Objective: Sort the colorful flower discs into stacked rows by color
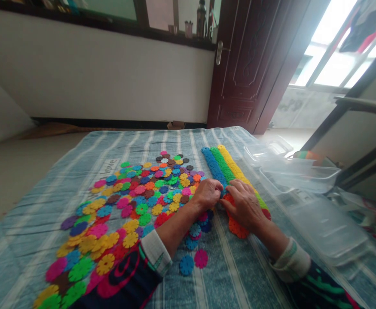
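Left hand (209, 193), fingertips drawn together, meets right hand (245, 205), half-curled over notched orange plastic discs (238, 229); I cannot tell what either grips. A blue plastic disc row (212, 165) extends towards 11 o'clock; loose multicoloured plastic discs (142, 209) lie at 9. I judge this step alignment; the next move calls for light fingertip pressure.

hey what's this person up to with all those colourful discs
Both hands, left and right, are at the near end of a blue row of discs, above some orange discs. Green and yellow rows lie alongside. A loose multicoloured pile spreads to the left on the striped cloth.
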Available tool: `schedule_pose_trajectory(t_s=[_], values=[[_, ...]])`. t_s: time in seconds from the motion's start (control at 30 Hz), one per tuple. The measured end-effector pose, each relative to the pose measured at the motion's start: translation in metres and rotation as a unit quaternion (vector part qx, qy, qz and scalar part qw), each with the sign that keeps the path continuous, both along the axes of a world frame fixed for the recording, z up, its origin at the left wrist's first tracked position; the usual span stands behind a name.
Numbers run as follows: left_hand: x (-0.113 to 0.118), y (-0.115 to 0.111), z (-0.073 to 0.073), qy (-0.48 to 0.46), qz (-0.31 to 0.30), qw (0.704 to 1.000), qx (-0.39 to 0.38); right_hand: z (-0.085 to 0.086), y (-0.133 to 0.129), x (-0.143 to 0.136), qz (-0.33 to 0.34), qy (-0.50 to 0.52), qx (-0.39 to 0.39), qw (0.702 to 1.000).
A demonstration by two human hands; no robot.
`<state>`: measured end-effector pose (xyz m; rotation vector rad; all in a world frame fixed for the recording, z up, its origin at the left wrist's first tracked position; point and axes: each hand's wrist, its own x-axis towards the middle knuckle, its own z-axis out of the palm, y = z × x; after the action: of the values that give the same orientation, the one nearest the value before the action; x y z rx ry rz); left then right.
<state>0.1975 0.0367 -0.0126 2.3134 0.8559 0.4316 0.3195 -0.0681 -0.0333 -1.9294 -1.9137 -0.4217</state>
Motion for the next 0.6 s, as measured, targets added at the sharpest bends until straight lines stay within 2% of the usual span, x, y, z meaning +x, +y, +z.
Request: schedule_pose_trajectory(t_s=[0.17,0.33,0.6], values=[[-0.0002,-0.0016,-0.0008,0.01,-0.005,0.999,0.038,0.0014,-0.0008,-0.0007,-0.007,-0.012,-0.013,1.0],[-0.0001,-0.0017,-0.0031,0.022,-0.026,0.999,0.028,0.0049,-0.002,-0.0028,-0.01,-0.015,-0.026,1.0],[-0.0056,-0.0074,0.006,0.022,0.026,0.999,0.037,0.0075,-0.0007,-0.0007,-0.012,-0.002,-0.043,0.999]])
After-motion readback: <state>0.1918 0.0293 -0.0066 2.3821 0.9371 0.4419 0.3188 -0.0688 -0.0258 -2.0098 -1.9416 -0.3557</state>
